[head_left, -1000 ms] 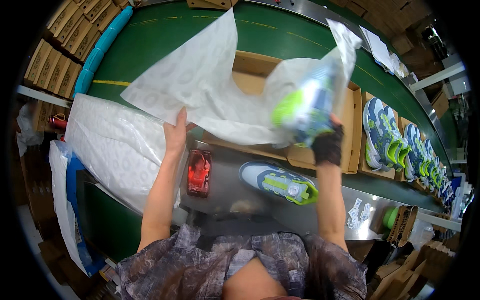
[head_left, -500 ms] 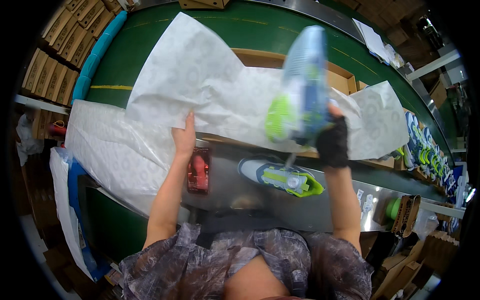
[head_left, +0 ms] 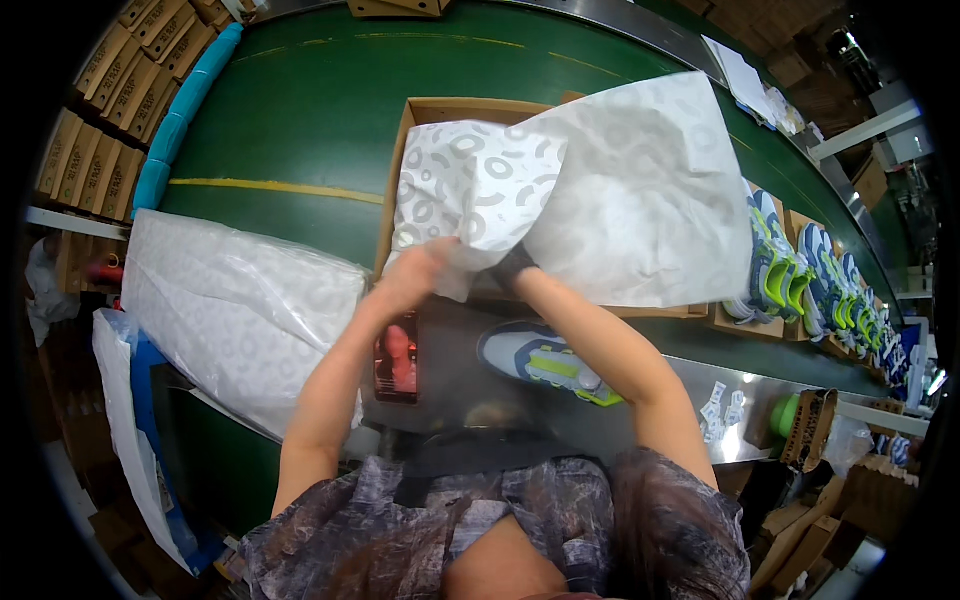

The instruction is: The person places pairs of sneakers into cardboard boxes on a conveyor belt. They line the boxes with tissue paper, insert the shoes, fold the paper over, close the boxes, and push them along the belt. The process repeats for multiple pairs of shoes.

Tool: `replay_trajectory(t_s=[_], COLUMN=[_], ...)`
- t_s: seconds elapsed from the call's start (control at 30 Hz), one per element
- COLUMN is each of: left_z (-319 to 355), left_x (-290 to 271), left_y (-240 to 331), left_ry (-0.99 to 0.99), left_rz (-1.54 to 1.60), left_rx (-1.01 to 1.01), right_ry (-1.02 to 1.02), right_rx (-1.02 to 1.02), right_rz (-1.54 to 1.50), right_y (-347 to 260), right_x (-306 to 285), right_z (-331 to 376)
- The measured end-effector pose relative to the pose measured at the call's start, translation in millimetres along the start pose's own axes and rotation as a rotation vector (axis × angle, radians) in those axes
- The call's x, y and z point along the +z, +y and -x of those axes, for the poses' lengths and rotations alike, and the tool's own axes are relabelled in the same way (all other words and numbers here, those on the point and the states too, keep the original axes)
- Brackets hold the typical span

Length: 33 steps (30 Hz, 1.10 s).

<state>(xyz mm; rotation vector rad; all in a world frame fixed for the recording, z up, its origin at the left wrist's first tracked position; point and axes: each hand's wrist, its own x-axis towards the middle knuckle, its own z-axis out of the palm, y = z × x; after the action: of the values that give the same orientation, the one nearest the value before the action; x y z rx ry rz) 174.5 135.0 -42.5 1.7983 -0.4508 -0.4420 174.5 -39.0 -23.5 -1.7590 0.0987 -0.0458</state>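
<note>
Since the earlier frame, we see both hands brought together near the middle, the white paper spread over the cardboard box, and the shoe carried by the right hand gone from sight; whether it lies under the sheet, we cannot tell.

Going from the left, we have a plastic-covered stack, then a phone on the metal table, just below the left wrist. With the phone so near, we judge that a sweep of that forearm could knock it aside.

Our left hand is bent at the paper's near edge, touching it; blur keeps us from telling whether its fingers are closed on the sheet. Our right hand, black-gloved, reaches beneath the raised fold, mostly hidden, so its opening and any hold are unclear.

Pulling the two hands apart sharply could, we think, tear the thin paper, and its loose right part could ride up over the rim.

Beneath our right forearm, one shoe lies unwrapped on the table; a low elbow could nudge it. Farther right stand boxed shoes, partly overlapped by the sheet.
</note>
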Motion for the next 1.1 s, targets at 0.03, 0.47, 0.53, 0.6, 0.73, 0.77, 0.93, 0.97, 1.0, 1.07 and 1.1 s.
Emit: replay_trajectory(t_s=[0.03,0.47,0.53,0.6,0.73,0.77,0.93,0.97,1.0,1.07,1.1], left_z=[-5,-77,-69,-57,28,45,51,56,52,47,42], left_x=[-4,25,25,33,72,88,78,73,66,55,49], left_y=[28,28,24,34,60,63,90,82,95,120,124], left_ry=[0.064,-0.142,0.068,0.029,-0.408,-0.318,-0.020,-0.077,-0.041,-0.003,0.073], left_rz=[0.148,-1.415,-1.215,-0.766,-0.490,-0.574,-0.098,-0.037,-0.098,-0.082,-0.084], left_rx=[-0.140,-0.253,0.040,0.070,0.113,0.311,0.084,0.011,0.046,-0.066,0.009], right_ry=[0.012,0.771,0.763,0.533,-0.158,-0.103,-0.342,-0.381,-0.472,-0.384,-0.287], right_rx=[-0.090,-0.103,-0.040,0.310,0.446,0.809,0.477,0.465,0.522,0.374,0.419], right_rz=[0.143,-0.150,-0.136,-0.113,0.168,-0.293,-0.555,-0.512,-0.308,-0.340,-0.468], right_y=[3,-19,23,107,85,34,-25,-30,-32,-13,1], right_x=[-2,-217,-235,-254,-198,-186,-168,-166,-164,-151,-145], right_z=[2,116,156,205,204,194,168,162,151,135,125])
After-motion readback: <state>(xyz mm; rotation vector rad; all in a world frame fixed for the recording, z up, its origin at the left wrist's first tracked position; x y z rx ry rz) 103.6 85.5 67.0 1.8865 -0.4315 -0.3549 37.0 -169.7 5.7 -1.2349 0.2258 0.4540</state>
